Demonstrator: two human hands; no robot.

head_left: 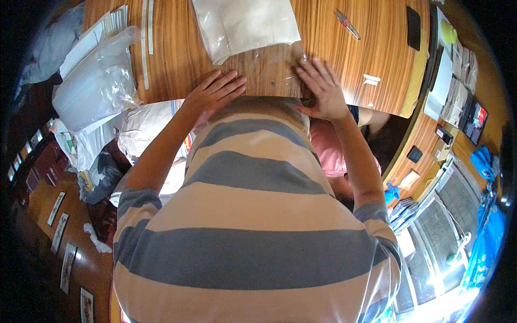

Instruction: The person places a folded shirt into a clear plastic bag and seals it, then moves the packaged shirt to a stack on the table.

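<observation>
My left hand lies palm down at the table's near edge, fingers stretched out and holding nothing. To its right, my right hand rests on the same edge with its fingers spread and its thumb pointing inward. Just beyond both hands is a clear plastic bag with folded off-white cloth inside, lying flat on the wood-grain table. Neither hand visibly grips it. A shiny clear patch, perhaps plastic film, shows near my right fingertips. Farther right lie small thread snips with reddish handles.
A black phone lies near the table's right edge, and small white labels nearer me. Pale strips run along the left side. Stacked plastic-wrapped packages crowd the left edge. Shelving with papers stands at right.
</observation>
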